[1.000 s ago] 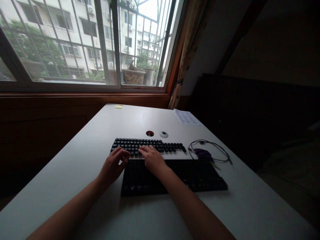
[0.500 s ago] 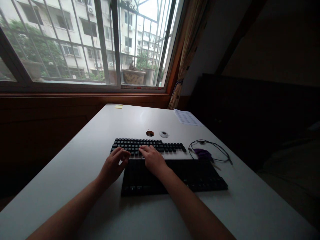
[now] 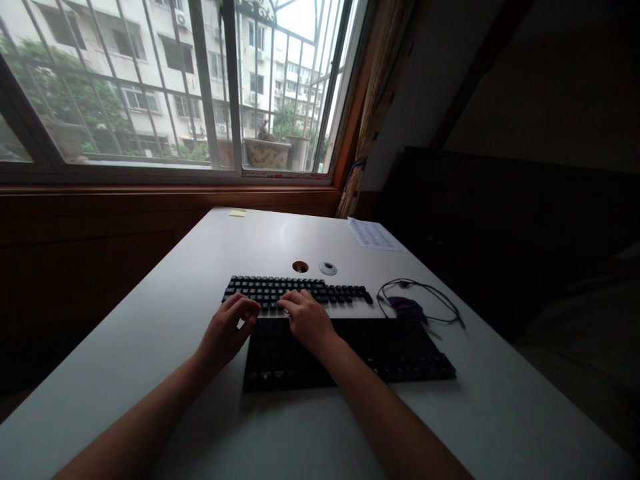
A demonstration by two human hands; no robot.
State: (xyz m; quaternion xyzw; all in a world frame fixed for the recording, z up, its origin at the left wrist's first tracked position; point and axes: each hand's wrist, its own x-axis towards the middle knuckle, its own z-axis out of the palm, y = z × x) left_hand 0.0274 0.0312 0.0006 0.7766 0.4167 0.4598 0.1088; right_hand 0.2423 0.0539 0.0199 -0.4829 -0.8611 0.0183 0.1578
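A black keyboard base (image 3: pixel 385 350) lies flat in front of me, with a few keycaps visible along its near edge. Behind it, rows of loose black keycaps (image 3: pixel 270 287) are laid out in keyboard order on the white table. My left hand (image 3: pixel 231 333) is at the base's far left corner, its thumb and index finger curled to a pinch; whatever is between the tips is too small to tell. Over the base reaches my right hand (image 3: pixel 307 320), its fingers pinched at the front row of keycaps, seemingly on a keycap.
To the right are a coiled black cable (image 3: pixel 445 300) and a purple cloth-like item (image 3: pixel 407 308). A printed sheet (image 3: pixel 374 235) lies at the far right edge, a yellow note (image 3: pixel 237 213) at the far left. A round hole (image 3: pixel 300 267) and its grey cover (image 3: pixel 328 269) are mid-table.
My right hand has shifted very slightly, its fingers still pinched at the keycaps. The left hand and the keyboard base stay nearly where they were.
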